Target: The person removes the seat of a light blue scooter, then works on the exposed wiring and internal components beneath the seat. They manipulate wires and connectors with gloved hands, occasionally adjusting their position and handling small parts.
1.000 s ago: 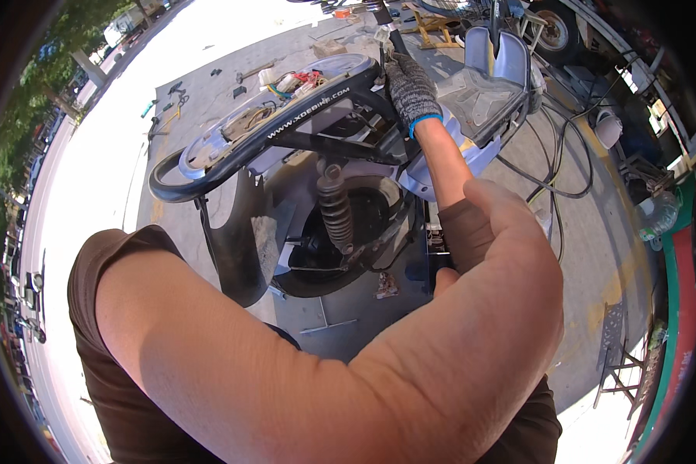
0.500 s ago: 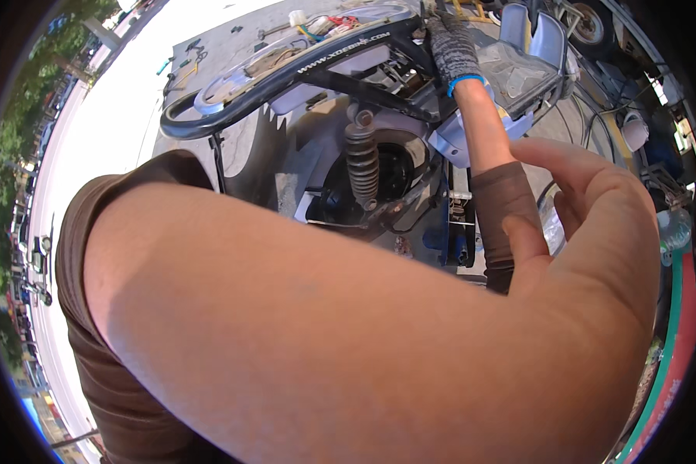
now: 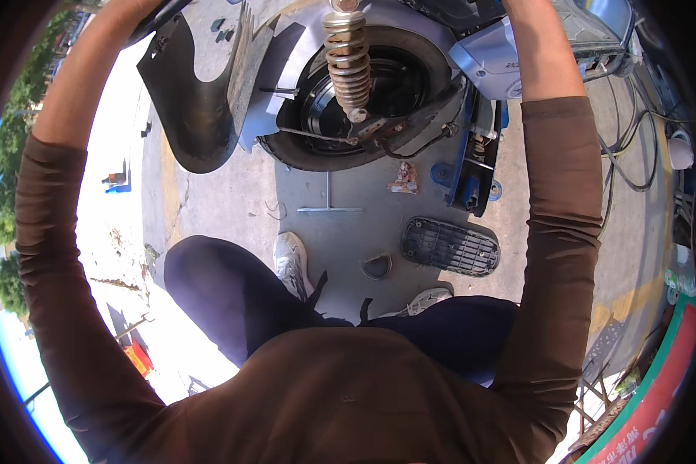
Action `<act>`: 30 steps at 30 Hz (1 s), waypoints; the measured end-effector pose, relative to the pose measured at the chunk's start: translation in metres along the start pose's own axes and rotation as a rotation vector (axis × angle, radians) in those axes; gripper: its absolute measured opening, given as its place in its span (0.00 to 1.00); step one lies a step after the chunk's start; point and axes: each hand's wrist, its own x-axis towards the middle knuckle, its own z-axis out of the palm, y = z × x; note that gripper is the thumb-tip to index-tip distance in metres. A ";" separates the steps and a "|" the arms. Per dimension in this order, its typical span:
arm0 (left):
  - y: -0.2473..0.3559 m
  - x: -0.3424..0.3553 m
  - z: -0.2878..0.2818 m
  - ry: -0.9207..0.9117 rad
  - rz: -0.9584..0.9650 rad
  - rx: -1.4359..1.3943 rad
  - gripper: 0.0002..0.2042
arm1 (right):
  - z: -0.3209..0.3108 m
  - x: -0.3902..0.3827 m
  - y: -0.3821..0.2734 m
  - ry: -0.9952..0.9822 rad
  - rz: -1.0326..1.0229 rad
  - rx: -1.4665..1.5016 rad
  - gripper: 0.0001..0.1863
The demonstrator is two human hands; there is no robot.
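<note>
Both my hands are cut off by the top edge. My left forearm reaches up beside a dark bar (image 3: 161, 17) at the top left; my right forearm reaches up over a silver-blue body panel (image 3: 483, 66). Between my arms, a rusty-coiled shock absorber (image 3: 346, 69) stands in front of the scooter's black wheel (image 3: 400, 93). A curved black fender panel (image 3: 201, 131) hangs left of the wheel. What either hand holds or touches is out of sight.
A T-shaped metal tool (image 3: 329, 207), black ridged pad (image 3: 450, 246), small dark cup-like piece (image 3: 377, 267) and crumpled wrapper (image 3: 404, 178) lie on the pavement by my shoes. A blue-and-black metal stand (image 3: 468, 182) is right of the wheel; hoses (image 3: 642, 182) loop at the right.
My arms, earlier crossed with my bare left hand at the right sleeve, are now spread and raised. The gloved right hand has left view, and the view has tilted down toward my legs.
</note>
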 end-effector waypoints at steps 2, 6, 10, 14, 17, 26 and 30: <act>0.004 -0.019 -0.006 0.067 -0.104 -0.027 0.30 | 0.017 0.013 0.006 0.002 -0.157 -0.082 0.23; -0.005 -0.024 -0.009 0.016 -0.101 0.142 0.32 | 0.033 0.027 0.012 0.031 -0.302 -0.410 0.20; -0.023 0.001 -0.007 -0.010 0.022 0.027 0.33 | 0.030 0.017 0.035 0.196 -0.184 -0.385 0.16; -0.034 -0.026 -0.044 0.241 0.027 -0.143 0.30 | 0.039 -0.009 -0.016 0.110 -0.035 -0.098 0.25; -0.097 -0.036 -0.074 0.566 0.065 -0.442 0.28 | 0.034 -0.008 -0.025 0.018 0.054 -0.086 0.25; -0.320 -0.152 0.133 0.527 -0.749 -1.331 0.26 | 0.023 -0.019 -0.035 0.202 0.272 0.097 0.23; -0.325 -0.225 0.267 0.277 -0.943 -1.444 0.26 | 0.006 -0.023 -0.009 0.111 0.143 -0.103 0.29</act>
